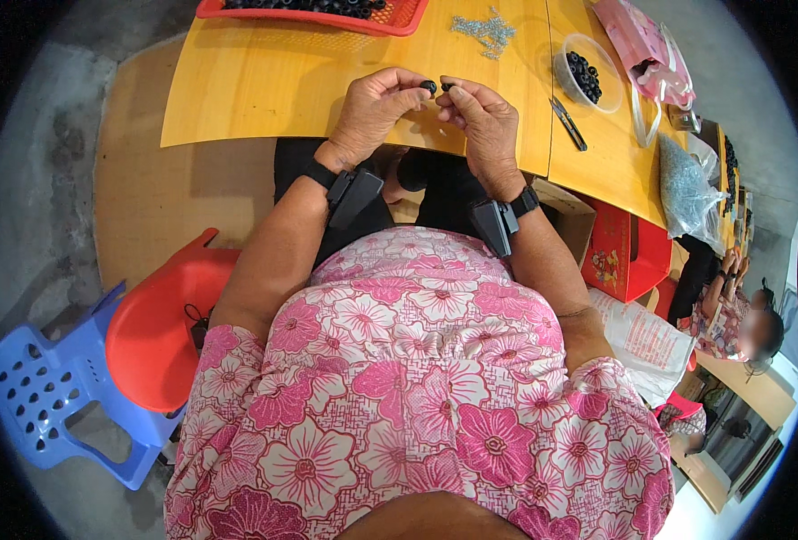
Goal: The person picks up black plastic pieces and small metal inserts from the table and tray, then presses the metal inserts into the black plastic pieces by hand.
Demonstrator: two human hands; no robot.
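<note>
Over the front edge of the yellow table (264, 99), my two hands are close together. My left hand (370, 110) pinches a small round black part (429, 87) between thumb and fingertips. In my right hand (484, 126) a second small black part (447, 87) is held between thumb and forefinger, its shape mostly covered by the fingers. A narrow gap lies between the two parts. To the right of my right hand stands a round clear plastic tub (609, 101) with several black ring-like parts (583, 76) inside.
A red basket (399, 25) of black parts sits at the far left. Small clear pieces (484, 34) lie loose beside it. Thread snips (568, 124), a pink bag (637, 45) and a plastic bag of pieces (687, 184) are to the right. Another person (732, 315) sits at far right.
</note>
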